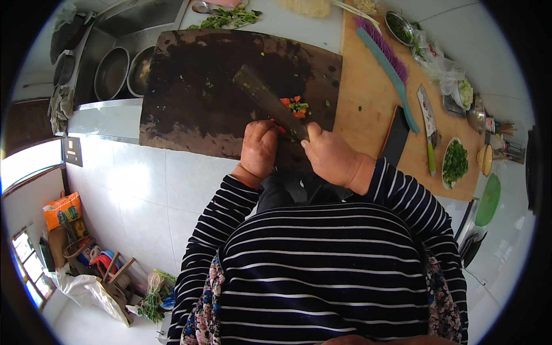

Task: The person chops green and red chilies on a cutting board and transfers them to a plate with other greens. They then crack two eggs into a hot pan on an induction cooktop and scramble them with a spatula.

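Note:
My right hand (pixel 330 151) grips the handle of a broad kitchen knife (pixel 263 95), its blade slanting away to the upper left over the dark wooden chopping board (pixel 194 90). At the board's near edge my left hand (pixel 260 142) is curled with its knuckles up, left of the blade. Bits of red pepper (pixel 281 129) show at its fingertips; what lies under the fingers is mostly hidden. Beyond the blade, to its right, sits a small heap of chopped red and green pepper (pixel 298 107). Green scraps are scattered over the board.
On the right, a pale wooden board (pixel 362 95) bears a blue-handled brush (pixel 388 69), a green-handled knife (pixel 430 146) and a dish of chopped greens (pixel 455 164). Leafy herbs (pixel 233 18) lie behind the chopping board. Metal pans (pixel 112 73) stand in the sink at left.

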The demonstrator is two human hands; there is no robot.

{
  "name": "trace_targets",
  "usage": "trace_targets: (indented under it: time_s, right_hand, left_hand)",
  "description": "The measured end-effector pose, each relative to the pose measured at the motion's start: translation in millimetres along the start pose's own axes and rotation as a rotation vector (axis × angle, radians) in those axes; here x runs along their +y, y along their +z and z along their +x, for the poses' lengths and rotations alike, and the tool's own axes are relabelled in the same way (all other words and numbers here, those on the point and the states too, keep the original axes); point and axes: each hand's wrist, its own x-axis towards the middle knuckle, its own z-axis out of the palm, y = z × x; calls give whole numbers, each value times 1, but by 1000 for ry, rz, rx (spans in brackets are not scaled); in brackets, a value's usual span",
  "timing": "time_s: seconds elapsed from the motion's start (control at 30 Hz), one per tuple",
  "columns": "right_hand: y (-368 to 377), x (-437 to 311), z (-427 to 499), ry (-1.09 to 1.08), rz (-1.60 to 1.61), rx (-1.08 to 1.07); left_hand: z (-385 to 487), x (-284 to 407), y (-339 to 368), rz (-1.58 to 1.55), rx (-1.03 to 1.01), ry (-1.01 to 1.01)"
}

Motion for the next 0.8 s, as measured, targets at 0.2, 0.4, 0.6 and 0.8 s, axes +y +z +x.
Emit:
trace_targets:
  time_s: [0.2,0.4,0.6,0.8]
  right_hand:
    - [-2,-8,6,160,102,-153]
    - [9,-7,36,39,94,0]
    - [-1,2,23,-72,-2,2]
    - [-6,-7,14,68,110,-131]
  left_hand:
    - [-2,-2,-2,20,-29,41]
    - [0,2,-9,123,-38,104]
    - [-3,0,-7,15,-13,17]
    - [-6,-4,-3,75,-37,19]
